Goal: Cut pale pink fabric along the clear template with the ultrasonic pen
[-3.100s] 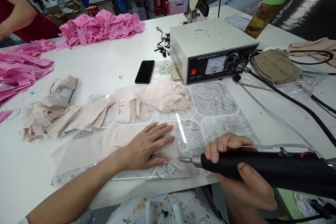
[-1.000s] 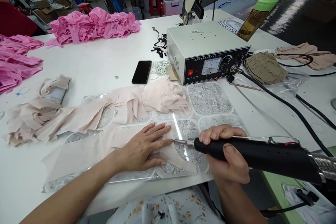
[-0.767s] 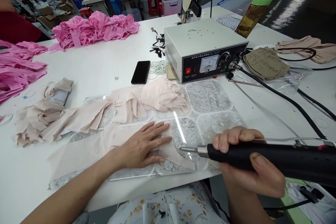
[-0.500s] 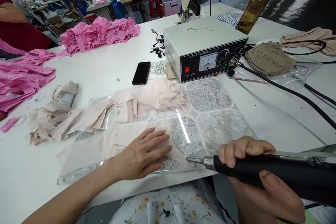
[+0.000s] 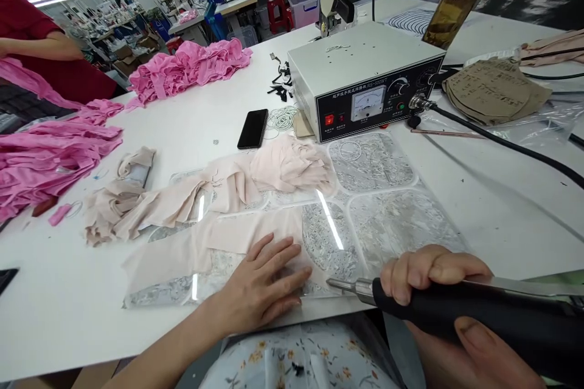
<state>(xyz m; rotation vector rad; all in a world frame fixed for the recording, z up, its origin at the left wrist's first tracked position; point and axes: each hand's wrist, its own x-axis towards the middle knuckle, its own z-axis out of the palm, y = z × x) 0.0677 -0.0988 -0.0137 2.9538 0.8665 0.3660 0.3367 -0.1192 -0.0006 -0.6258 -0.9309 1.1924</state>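
A thin, pale pinkish-beige fabric [image 5: 255, 225] is spread flat on a clear mat [image 5: 401, 225] with grey marbled panels. It is stretched out leftward and partly covered by the left hand [image 5: 269, 282]. Its right edge is curved down and drawn into a narrow point. A handheld tool [image 5: 506, 316] with a thick black body and a slim silver metal tip is gripped in the right hand [image 5: 447, 346]. The tool is held nearly level, its tip directed left at the narrow point; whether the two are touching cannot be told. Its rear is cut off by the right border.
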